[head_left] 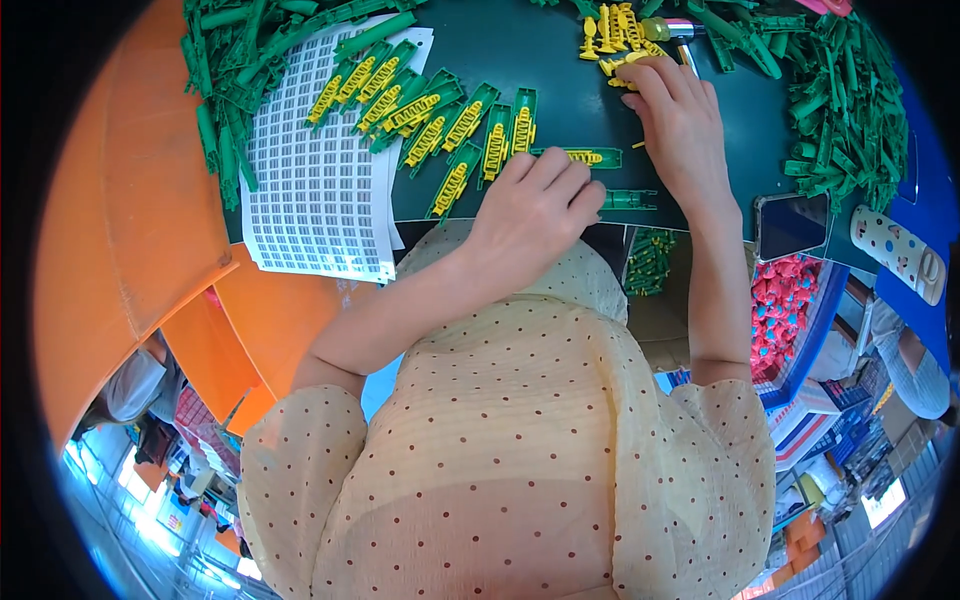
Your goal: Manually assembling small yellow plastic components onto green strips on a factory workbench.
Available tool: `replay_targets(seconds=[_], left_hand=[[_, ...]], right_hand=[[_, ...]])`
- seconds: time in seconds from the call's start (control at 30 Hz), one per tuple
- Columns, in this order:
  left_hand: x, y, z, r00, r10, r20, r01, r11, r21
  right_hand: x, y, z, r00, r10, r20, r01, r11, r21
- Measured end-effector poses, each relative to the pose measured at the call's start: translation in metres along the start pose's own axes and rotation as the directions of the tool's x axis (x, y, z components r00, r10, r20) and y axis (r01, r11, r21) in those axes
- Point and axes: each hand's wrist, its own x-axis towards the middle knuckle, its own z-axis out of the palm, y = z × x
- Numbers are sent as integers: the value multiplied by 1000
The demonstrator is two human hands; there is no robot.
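Note:
My left hand (535, 212) is closed at the near edge of the dark green table, its fingertips on the end of an empty green plastic housing (630, 200). Just beyond its knuckles lies another green housing with a yellow insert (585, 157). My right hand (682, 120) reaches farther out, fingers bent and pinched at a yellow plastic piece (622, 66) beside a small heap of yellow pieces (612, 30). To the left, several green housings fitted with yellow inserts (465, 125) lie fanned out, some overlapping a printed sheet.
Sheets of small printed labels (320, 180) lie at the left. Loose green parts are heaped at far left (230, 60) and right (840, 110). A hammer-like tool (672, 30) lies behind the yellow heap. A phone (792, 225) and a patterned white case (895, 250) are at right.

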Motion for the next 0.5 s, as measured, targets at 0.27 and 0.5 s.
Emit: replay_targets(seconds=[0.27,0.5], left_hand=[[-6,-5,-1,1000,-21,20,22,999,-45],[1,-6,-2,997,-66,-43,61,992,-111]], right_hand=[[1,2,0,1000,-20,12,20,999,-40],[-1,3,1,1000,-11,-25,11,1000,0]])
